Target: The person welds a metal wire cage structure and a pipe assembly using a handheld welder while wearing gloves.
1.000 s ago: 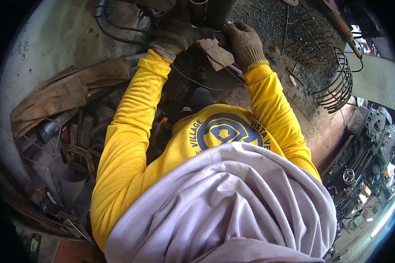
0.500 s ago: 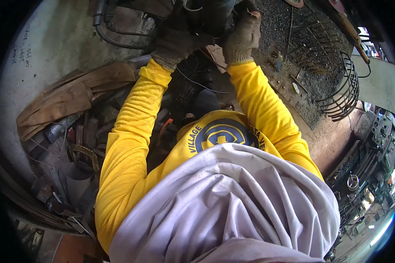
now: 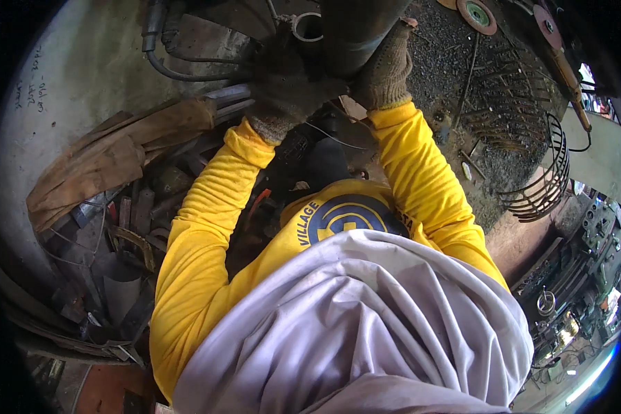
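Note:
At the top of the head view, a dark metal pipe [image 3: 357, 34] runs out past the upper edge. My right hand [image 3: 386, 72], in a knitted work glove, is curled against the pipe's right side, with a bare fingertip showing through the worn glove. My left hand [image 3: 288, 88], also gloved, lies in dark shadow just left of the pipe's lower end, its fingers smeared and hard to make out. Above that hand is the round open end of a smaller pale pipe [image 3: 307, 27], beside the dark one.
A thick black cable [image 3: 186, 74] loops in at upper left, above a brown cloth [image 3: 117, 155] lying over scrap metal [image 3: 141, 207]. To the right are a gritty bench surface [image 3: 448, 65], a curved metal cage [image 3: 548, 176], a grinding disc [image 3: 476, 15] and a tool with a disc [image 3: 562, 69].
The dark pipe shows larger and lower, and more of the smaller pipe's rim is visible. My left hand has shifted slightly down and right, my right hand slightly right and down.

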{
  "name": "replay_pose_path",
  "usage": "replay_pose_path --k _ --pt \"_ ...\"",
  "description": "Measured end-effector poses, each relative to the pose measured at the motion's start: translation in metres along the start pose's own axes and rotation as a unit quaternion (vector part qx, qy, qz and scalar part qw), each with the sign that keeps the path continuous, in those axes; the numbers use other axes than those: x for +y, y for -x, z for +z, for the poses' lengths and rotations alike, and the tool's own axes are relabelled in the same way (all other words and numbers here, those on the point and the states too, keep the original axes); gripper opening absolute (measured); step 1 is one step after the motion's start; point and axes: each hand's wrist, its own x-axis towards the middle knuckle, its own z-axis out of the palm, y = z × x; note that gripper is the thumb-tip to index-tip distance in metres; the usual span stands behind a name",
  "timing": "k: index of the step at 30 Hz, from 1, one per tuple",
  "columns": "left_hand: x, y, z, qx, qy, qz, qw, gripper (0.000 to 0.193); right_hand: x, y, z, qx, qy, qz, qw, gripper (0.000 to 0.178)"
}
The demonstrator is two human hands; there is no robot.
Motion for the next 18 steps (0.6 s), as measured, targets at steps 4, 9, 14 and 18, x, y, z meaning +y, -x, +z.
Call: replay_pose_path --k 4,9,14,18 --pt "-0.01 0.007 0.011 -0.021 -0.06 -0.002 0.998 0.082 -0.004 -0.004 -0.002 0.017 -0.034 0.074 0.997 0.085" --pt "-0.005 0.006 0.016 0.007 -0.068 0.013 0.998 0.079 -0.005 -0.007 -0.008 0.006 -0.066 0.13 0.989 0.085" --pt "-0.002 0.001 0.01 -0.022 -0.091 0.038 0.995 0.09 -0.007 -0.009 -0.006 0.0 -0.08 0.137 0.987 0.084" --pt "0.008 0.006 0.01 0.008 -0.088 0.011 0.996 0.092 -0.005 -0.009 -0.012 -0.012 -0.15 0.163 0.975 0.083"
